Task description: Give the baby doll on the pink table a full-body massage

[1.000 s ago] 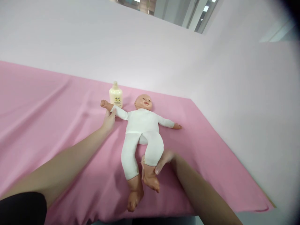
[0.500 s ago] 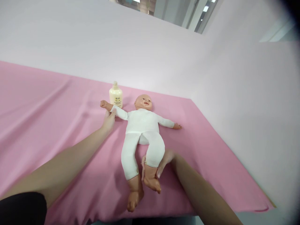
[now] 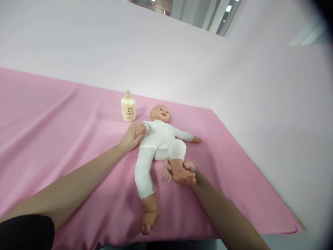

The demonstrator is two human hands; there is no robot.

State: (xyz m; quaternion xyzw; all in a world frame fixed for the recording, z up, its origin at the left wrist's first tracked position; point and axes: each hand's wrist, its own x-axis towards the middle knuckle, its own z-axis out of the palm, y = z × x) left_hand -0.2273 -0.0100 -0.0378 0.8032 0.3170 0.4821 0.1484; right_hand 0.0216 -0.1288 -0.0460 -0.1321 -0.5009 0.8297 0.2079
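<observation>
A baby doll with a white cloth body lies on its back, its head toward the wall. My left hand is closed around the doll's arm on the left, which is folded so that the small fist points toward me. The doll's leg on the right is bent and raised, and my right hand grips it from below near the ankle, fingers on one side and thumb on the other. The doll's other leg lies stretched out toward the near edge. Just beyond my left hand stands a cream-coloured bottle with a printed label.
Pink cloth with loose folds covers the table. A white wall rises behind it, and another runs along the right side. Window-like openings show at the top.
My left hand has brought the doll's arm inward, from stretched out beside the bottle to folded by its body. My right hand has lifted and bent the doll's leg upward.
</observation>
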